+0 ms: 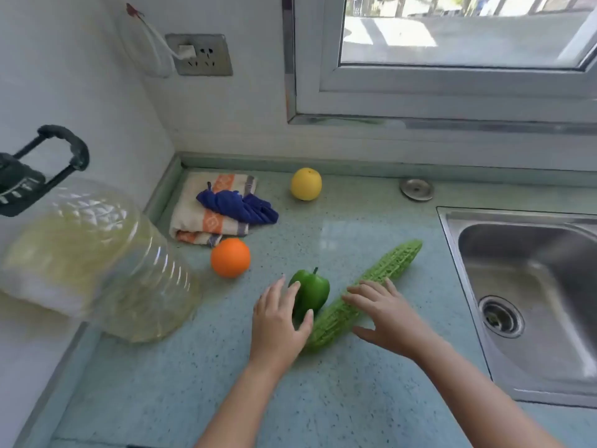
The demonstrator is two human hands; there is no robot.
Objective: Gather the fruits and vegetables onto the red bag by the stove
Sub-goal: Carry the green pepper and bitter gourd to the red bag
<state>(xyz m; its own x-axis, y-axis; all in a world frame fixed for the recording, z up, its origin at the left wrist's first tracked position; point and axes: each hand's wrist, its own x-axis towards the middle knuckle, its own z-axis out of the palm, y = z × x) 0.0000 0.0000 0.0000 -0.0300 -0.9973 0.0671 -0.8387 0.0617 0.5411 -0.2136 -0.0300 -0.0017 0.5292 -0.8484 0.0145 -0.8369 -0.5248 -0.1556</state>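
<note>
Head view: bare counter (323,399) lies toward you, bounded right by the sink (533,286) and left by an oil jug (97,263). Your left hand (279,321), fingers spread, cups the green pepper (311,291); your right hand (386,313), fingers open, rests on the ridged bitter gourd (387,266). Orange (230,257) and yellow fruit (306,184) sit well apart.

Both forearms bare — no sleeves, rings or watch on either hand (279,321).
</note>
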